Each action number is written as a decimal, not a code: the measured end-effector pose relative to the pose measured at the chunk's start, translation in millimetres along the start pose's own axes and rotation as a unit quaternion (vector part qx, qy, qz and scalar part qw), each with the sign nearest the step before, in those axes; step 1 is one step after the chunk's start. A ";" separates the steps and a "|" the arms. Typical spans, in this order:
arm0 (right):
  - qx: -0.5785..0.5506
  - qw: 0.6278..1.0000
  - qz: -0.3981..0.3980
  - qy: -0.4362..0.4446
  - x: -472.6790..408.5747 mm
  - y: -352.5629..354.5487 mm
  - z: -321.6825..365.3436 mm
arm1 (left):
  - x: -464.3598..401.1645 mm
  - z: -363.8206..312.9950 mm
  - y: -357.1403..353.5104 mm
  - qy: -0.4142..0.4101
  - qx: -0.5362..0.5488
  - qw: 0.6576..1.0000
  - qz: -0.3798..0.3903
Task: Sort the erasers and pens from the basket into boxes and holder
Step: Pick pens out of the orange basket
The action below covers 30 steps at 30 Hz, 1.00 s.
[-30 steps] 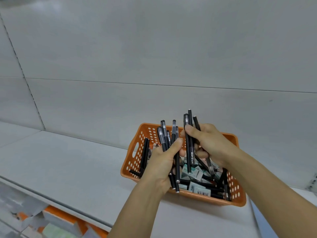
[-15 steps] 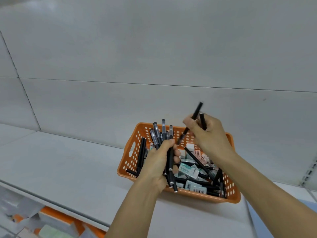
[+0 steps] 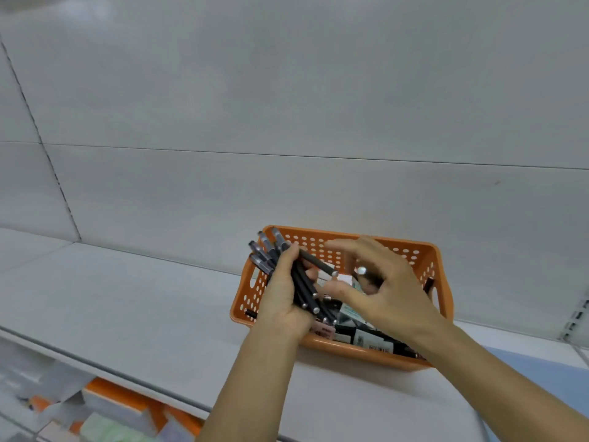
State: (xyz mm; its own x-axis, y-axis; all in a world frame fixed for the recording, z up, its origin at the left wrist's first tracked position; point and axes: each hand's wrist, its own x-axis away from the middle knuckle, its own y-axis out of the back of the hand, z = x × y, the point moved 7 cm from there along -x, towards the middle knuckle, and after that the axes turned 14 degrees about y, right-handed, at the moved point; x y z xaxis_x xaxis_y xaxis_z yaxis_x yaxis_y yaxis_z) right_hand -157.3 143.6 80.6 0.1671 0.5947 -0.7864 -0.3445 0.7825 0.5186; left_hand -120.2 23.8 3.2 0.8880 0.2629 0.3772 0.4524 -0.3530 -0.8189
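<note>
Pens (image 3: 301,283): a bundle of black ones sits in the left hand (image 3: 283,298), fingers curled round the barrels, held over the left end of the orange basket (image 3: 411,250). Right hand (image 3: 385,291) hovers just beside the bundle over the basket; fingers spread and half-curled, with what looks like one pen (image 3: 366,275) tucked against the palm, metal tip showing, though blur means I cannot tell how firm that hold is. Step looks like gathering: pens get collected into one fist before going to a holder. Next move probably merges the right hand's pen into the bundle, or digs for more. More pens and boxed erasers (image 3: 360,338) lie mixed in the basket bottom, so picks need care not to drag erasers along. Basket rests on a grey shelf (image 3: 127,298), close to the back panel. No holder or sorting boxes in view, only blurred cartons (image 3: 121,406) on the shelf below, so drop-off needs a turn or reach outside the view. Bundle ends are uneven and could slip.
</note>
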 end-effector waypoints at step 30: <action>-0.484 0.752 -0.359 -0.268 74.8 10.1 6.4 | 38.0 54.5 -60.5 -0.110 -0.171 0.971 0.124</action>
State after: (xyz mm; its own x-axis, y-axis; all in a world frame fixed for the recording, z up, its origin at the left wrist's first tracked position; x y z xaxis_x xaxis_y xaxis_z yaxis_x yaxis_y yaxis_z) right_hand -142.4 197.1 29.2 0.8897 0.2761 -0.3636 -0.4555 0.5907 -0.6660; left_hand -118.3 104.1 43.5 0.9510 0.3042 0.0543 0.2614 -0.6982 -0.6664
